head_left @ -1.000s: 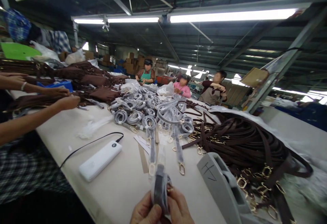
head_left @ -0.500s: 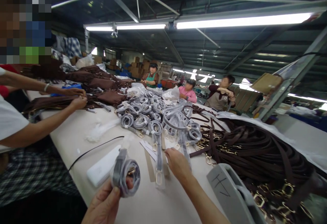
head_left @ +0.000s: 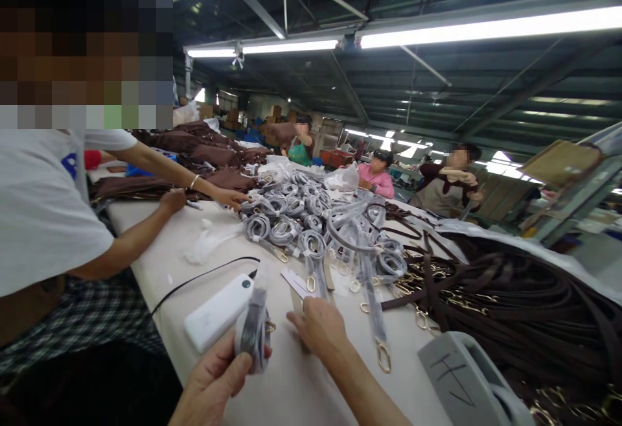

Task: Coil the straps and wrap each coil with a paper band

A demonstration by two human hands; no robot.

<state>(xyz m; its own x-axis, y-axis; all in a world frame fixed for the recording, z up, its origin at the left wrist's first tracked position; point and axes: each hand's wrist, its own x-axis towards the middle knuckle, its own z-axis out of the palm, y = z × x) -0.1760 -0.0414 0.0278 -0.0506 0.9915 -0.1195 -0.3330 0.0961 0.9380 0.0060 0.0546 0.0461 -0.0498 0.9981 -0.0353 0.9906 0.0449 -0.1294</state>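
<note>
Keeping it coiled, presumably, wrapped strap (head_left: 251, 335) is pinched in left hand's (head_left: 214, 374) fingers; right hand (head_left: 323, 325) is held near paper strips (head_left: 294, 282), grip can't be told.

White power bank (head_left: 218, 312) on desk (head_left: 160, 264), black cable (head_left: 204, 273) at one end. Left: co-worker in white T-shirt (head_left: 53, 209), arms over desk. Far side: person in green apron (head_left: 300, 153), person in pink (head_left: 383, 183), person in dull apron (head_left: 443, 194). Lit tube lights (head_left: 490, 27) overhead, cardboard boxes (head_left: 232, 118) back.
</note>
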